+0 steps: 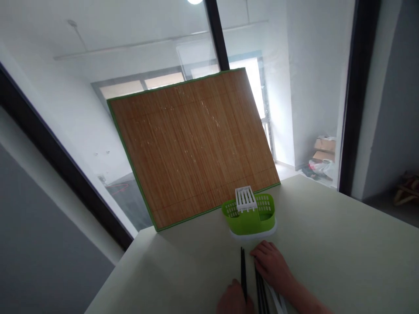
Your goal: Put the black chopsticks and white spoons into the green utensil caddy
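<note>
A pair of slim black sticks that look like chopsticks (243, 268) points away from me, with my left hand (233, 300) closed around their near part at the bottom edge. My right hand (271, 265) lies to the right with fingers curled together, over the far ends of several more black chopsticks (261, 294). What its fingertips press on is partly hidden. Under the right wrist are white strips (277, 301), cut off by the frame. Just beyond both hands stands a green utensil basket (244, 223) with slotted walls and a white base; a white slatted piece (246, 199) sits across its top.
A large bamboo mat (196, 144) with green edging stands tilted behind the basket, against a glass partition with dark frames (218, 35). The pale table (327, 244) ends at a corner on the left. Cardboard boxes (324, 146) lie beyond the glass.
</note>
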{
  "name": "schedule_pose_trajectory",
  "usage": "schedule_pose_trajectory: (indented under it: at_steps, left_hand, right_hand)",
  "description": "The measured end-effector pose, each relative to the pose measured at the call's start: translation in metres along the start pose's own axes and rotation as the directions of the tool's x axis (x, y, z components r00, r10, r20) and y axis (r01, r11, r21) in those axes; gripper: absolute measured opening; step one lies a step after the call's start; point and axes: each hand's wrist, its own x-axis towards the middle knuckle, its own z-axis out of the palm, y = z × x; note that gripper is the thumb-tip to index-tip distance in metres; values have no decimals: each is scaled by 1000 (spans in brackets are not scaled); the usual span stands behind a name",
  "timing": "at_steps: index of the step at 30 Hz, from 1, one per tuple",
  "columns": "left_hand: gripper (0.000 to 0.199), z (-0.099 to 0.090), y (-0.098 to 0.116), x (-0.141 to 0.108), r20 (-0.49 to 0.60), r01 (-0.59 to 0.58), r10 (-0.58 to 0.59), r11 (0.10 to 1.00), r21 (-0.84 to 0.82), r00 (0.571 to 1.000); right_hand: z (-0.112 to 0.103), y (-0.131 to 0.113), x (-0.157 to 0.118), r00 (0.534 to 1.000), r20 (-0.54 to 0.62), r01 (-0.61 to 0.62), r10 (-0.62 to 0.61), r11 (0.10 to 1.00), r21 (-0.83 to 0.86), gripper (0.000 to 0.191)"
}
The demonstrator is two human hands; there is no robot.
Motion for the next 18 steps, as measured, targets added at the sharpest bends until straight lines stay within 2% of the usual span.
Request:
schedule_pose_trajectory:
  at_steps: [5, 8, 13, 18]
  left_hand:
    - [30, -2, 5, -1, -47, 22, -19, 998, 60, 999]
    - [35, 2, 7, 1, -81, 30, -23, 997, 76, 996]
    - [41, 5, 10, 1, -138, -8, 13, 999, 38, 990]
    - [45, -1, 15, -3, -170, 5, -5, 1000, -1, 985]
  right_hand:
    - [-2, -1, 0, 1000, 15, 12, -12, 1000, -2, 18]
    - [-3, -1, 0, 1000, 22, 11, -11, 1000, -4, 19]
    - [-5, -4, 0, 999, 40, 30, -29, 999, -15, 19]
    - [-7, -9, -1, 996, 56, 68, -65, 997, -47, 19]
